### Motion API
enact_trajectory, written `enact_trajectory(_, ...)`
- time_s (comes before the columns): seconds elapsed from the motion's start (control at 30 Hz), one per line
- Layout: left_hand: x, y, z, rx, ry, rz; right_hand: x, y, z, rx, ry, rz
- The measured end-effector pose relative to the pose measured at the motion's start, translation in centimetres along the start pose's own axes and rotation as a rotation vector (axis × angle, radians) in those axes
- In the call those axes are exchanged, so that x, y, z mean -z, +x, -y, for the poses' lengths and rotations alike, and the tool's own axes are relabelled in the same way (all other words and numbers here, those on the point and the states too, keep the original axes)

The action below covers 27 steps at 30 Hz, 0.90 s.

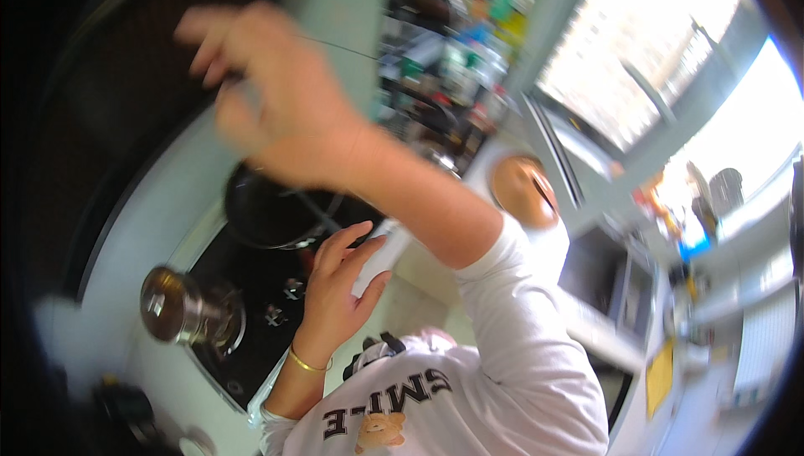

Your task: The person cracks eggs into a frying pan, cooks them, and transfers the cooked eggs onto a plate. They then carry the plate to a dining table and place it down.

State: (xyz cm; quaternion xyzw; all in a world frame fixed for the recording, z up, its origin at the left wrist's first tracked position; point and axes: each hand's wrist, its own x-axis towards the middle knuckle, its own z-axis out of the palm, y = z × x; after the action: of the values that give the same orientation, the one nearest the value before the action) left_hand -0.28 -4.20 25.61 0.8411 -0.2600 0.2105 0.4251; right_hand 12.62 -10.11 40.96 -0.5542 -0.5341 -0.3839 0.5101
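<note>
My left hand [342,283] wears a gold-coloured bracelet and hangs with its fingers apart, nothing in it. It is above the front edge of a black gas cooktop [251,274], beside the cooktop's knobs. A dark wok [267,208] sits on the far part of the cooktop, partly covered by my right arm. My right hand [282,92] is raised high across the view, close below a dark range hood [157,35]. Its fingers are partly bent and blurred by motion, so whether anything is in them is unclear. A lidded metal pot [191,305] stands at the cooktop's left side.
Blurred bottles and jars [465,66] crowd the counter past the wok. A rounded appliance with a glossy tan top [524,189] stands near the window [634,48]. A dark object [129,402] lies at lower left. A thin wire [342,46] crosses before the wall.
</note>
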Motion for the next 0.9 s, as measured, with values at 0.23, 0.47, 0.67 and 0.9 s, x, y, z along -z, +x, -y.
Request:
enact_trajectory(0.23, -9.9, 0.0, -3.2, -0.096, -0.054, 0.134, 14.6, -22.4, 9.2, -0.523, -0.079, 0.009)
enact_trajectory(0.47, -24.3, -4.3, -10.4, -0.204, -0.180, 0.425, 24.8, -36.6, 21.6, -0.825, -0.284, -0.056)
enact_trajectory(0.67, -40.0, -7.6, -19.8, -0.195, -0.435, 0.741, 37.8, -44.1, 32.9, -1.128, -0.405, -0.180)
enact_trajectory(0.9, -50.3, -8.8, -30.0, -0.422, -0.595, 1.037, 46.8, -49.0, 43.5, -1.255, -0.585, -0.406)
